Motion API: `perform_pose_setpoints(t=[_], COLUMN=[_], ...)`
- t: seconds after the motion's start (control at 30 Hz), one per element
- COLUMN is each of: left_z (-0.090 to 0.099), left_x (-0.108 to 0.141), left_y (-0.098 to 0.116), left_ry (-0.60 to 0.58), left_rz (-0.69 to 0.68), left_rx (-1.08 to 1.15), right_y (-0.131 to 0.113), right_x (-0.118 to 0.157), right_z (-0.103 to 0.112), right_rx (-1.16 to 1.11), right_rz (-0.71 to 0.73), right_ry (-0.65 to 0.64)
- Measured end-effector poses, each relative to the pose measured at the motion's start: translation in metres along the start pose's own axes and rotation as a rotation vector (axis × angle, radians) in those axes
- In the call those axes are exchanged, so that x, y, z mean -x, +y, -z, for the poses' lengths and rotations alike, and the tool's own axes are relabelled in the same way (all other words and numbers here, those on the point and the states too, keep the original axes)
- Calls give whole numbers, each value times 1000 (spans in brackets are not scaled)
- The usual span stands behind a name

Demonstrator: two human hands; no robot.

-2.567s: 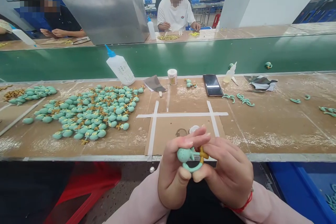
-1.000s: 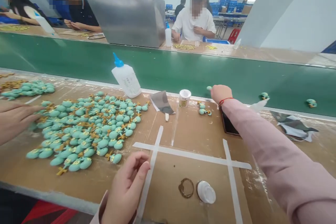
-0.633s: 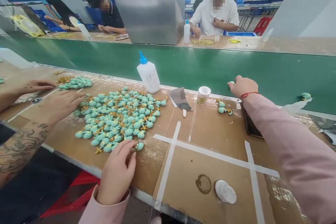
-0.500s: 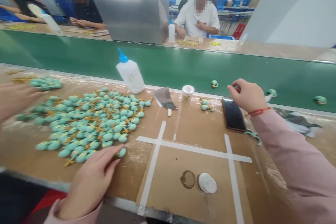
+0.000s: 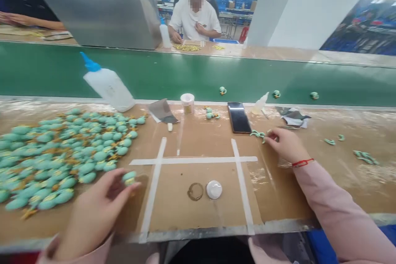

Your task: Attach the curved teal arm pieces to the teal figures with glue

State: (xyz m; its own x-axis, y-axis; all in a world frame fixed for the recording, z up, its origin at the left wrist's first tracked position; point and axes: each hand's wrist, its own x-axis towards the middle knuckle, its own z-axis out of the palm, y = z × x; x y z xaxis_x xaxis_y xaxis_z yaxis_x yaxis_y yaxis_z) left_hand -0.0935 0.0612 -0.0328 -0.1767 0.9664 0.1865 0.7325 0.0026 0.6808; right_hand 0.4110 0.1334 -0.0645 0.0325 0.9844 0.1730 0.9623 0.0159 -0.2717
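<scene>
My left hand [image 5: 99, 206] pinches a small green piece [image 5: 129, 177] with a yellow band between thumb and fingertips, beside the large pile of green pieces [image 5: 77, 144] with orange-brown parts. My right hand [image 5: 283, 143] is closed at the fingertips on the end of small curved green pieces [image 5: 257, 134], just below the phone [image 5: 239, 118]. Between my hands, a brown ring [image 5: 195, 192] and a small round white container [image 5: 214, 189] rest on a cardboard sheet [image 5: 176, 210] marked with white tape.
A glue bottle [image 5: 109, 88], a white tub [image 5: 187, 104] and grey sandpaper [image 5: 162, 111] stand or lie along the green belt [image 5: 185, 70]. More curved green pieces [image 5: 365, 157] lie at right. A person in white [image 5: 195, 18] sits opposite.
The view has turned right. My right hand has moved down from beside the belt to the curved green pieces. My left hand has lifted the green piece away from the pile.
</scene>
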Motion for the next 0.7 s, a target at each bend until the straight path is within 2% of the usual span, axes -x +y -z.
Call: perform_pose_setpoints(t=[0.07,0.13,0.2,0.27,0.33,0.47,0.7], left_z=[-10,-19,-26,-29,-29,-28,-25], left_x=[8,16,25,32,38,42,45], left_y=[31,55,72,82,87,90,102], left_ry=[5,-38,-145,-201,-241,-306,-327], left_rz=[52,85,91,77,71,84,157], left_rx=[246,545,823,1018,1109,1154,1316], right_y=[-2,-1,2,6,8,10,9], right_x=[-5,-10,-12,-10,-5,7,18], right_z=[-8,-14,-18,-20,-22,-26,-27], right_rx=[5,-5,-21,-30,-26,-12,-64], right_rz=[25,71,122,162,183,182,195], right_ry=[7,-6,-21,-18,13,97,175])
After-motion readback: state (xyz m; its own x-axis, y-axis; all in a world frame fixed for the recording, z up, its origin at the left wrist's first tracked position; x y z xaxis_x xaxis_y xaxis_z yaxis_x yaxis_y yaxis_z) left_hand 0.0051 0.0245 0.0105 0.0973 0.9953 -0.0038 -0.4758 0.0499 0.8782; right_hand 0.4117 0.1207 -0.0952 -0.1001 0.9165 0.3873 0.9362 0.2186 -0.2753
